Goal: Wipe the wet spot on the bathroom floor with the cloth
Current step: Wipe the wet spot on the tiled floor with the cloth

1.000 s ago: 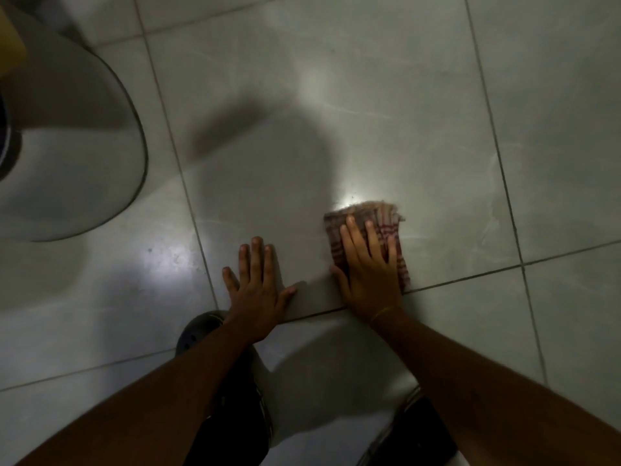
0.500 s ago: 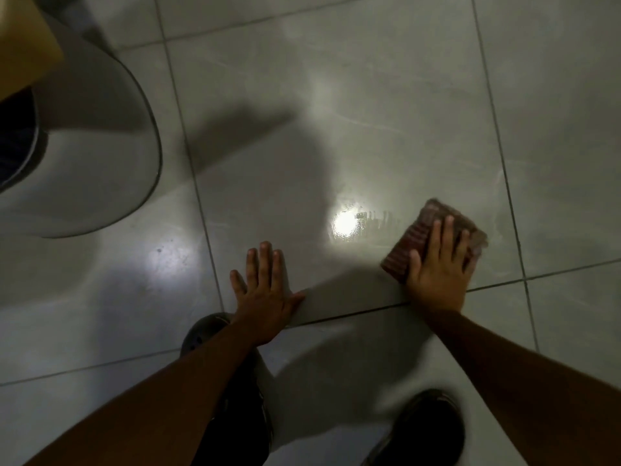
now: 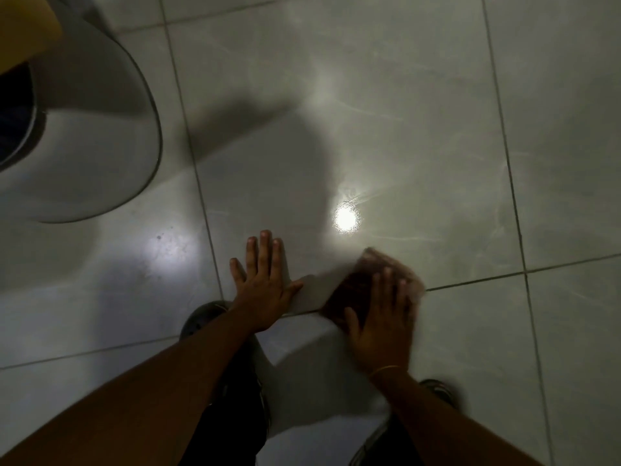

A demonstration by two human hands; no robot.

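A folded reddish-brown cloth [image 3: 366, 280] lies on the pale tiled floor [image 3: 420, 146], blurred by motion. My right hand [image 3: 381, 317] presses flat on top of it, fingers spread, covering its near half across a grout line. My left hand [image 3: 263, 287] rests flat on the floor to the left of the cloth, fingers apart, holding nothing. Just beyond the cloth a wet sheen with faint streaks [image 3: 346, 218] catches a bright light reflection.
A white toilet base [image 3: 87, 136] bulges in from the upper left, with a yellow object [image 3: 23, 28] above it. A dark shoe [image 3: 205, 317] sits under my left wrist and another shoe [image 3: 440, 391] by my right forearm. Dark specks [image 3: 161, 237] mark the left tile.
My right hand has dragged the cloth back toward me and to the left from its spot further right half a second ago. The left hand stayed planted.
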